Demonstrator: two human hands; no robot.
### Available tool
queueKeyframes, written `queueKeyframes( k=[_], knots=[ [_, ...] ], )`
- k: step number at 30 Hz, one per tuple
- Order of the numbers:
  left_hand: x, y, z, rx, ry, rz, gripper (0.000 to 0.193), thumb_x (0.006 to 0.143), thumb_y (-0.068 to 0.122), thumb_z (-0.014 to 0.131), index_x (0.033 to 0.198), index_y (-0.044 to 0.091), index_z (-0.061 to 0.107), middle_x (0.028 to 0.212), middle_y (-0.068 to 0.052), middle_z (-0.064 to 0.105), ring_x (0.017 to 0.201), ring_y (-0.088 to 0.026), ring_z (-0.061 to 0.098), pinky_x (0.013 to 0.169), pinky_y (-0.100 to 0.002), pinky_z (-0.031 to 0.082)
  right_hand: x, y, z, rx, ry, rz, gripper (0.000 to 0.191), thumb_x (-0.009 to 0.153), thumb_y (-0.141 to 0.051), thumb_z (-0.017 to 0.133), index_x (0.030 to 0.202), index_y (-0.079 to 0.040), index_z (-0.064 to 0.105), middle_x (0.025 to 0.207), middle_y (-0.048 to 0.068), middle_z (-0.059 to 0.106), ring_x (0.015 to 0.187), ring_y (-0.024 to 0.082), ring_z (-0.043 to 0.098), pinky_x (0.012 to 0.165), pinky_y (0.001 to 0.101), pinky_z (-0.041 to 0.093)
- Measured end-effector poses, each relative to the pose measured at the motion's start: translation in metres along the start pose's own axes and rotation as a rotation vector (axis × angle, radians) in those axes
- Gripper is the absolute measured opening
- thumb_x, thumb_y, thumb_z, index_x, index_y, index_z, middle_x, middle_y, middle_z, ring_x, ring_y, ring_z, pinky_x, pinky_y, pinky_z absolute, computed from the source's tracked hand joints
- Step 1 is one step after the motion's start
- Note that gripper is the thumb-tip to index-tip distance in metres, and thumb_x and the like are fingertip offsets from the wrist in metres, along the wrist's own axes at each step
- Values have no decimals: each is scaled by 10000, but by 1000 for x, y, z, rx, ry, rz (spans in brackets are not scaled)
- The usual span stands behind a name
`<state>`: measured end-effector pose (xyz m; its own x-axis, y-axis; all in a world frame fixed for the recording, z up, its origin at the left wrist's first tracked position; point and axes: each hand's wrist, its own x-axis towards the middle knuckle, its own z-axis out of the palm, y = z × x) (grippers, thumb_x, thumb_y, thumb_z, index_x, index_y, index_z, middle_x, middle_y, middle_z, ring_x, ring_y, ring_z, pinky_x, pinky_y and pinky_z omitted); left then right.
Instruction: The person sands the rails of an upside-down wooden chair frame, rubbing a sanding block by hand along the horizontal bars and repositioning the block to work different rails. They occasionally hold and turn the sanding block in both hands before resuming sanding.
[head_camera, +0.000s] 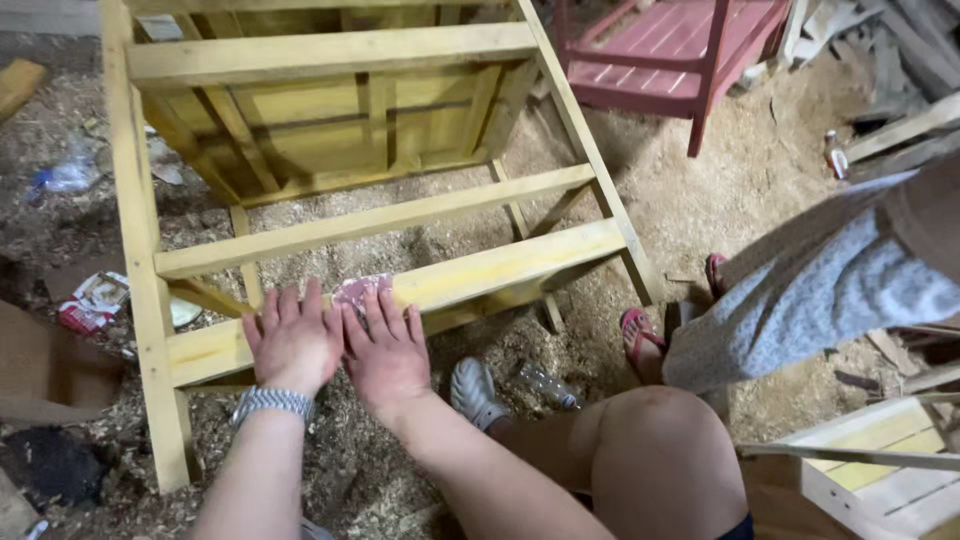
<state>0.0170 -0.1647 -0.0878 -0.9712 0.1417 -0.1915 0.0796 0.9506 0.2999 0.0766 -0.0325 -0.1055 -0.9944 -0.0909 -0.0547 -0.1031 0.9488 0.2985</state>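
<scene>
while both my hands are flat on the rail (500, 270), i'm pressing a pinkish bit of sandpaper (358, 291) onto it. left hand (293, 342) has its fingers spread and lies palm down just beside the paper, right hand (386, 352) lies on the paper's near edge, so neither one's clamped round anything, just pushing down. the paper sits near the left end of that rail on the yellow frame (140, 250). judging by that, most of the rail to the right looks not yet done (can't really tell smooth from rough here). sawdust (700, 200) covers the floor, and another person's sandal (638, 335) is close by.
</scene>
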Motion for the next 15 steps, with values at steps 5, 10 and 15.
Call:
queueKeyframes(
  k=[5, 10, 15],
  knots=[
    [12, 20, 3, 18, 14, -108, 567, 1047, 487, 270, 1346, 145, 610, 1543, -131, 461, 1498, -321, 311, 1210, -699, 17, -6, 110, 35, -7, -354, 11, 740, 1015, -66, 377, 1658, -168, 25, 1739, 93, 92, 1233, 262, 509, 980, 454, 523],
    [8, 26, -1, 103, 132, -94, 528, 1048, 498, 278, 1288, 208, 648, 1439, -138, 540, 1387, -335, 442, 1196, -682, 50, -6, 288, 84, 40, -120, 616, 514, 1182, -426, 253, 1593, -160, 410, 1014, 60, 703, 653, 130, 552, 566, 296, 445],
    [11, 37, -4, 77, 72, -119, 493, 1095, 428, 249, 1258, 224, 667, 1371, -117, 591, 1364, -296, 485, 1241, -680, 75, 3, 207, 41, -50, 65, 612, 397, 1140, -254, 366, 1470, -49, 448, 1050, 44, 558, 766, 108, 471, 634, 307, 434]
  ],
)
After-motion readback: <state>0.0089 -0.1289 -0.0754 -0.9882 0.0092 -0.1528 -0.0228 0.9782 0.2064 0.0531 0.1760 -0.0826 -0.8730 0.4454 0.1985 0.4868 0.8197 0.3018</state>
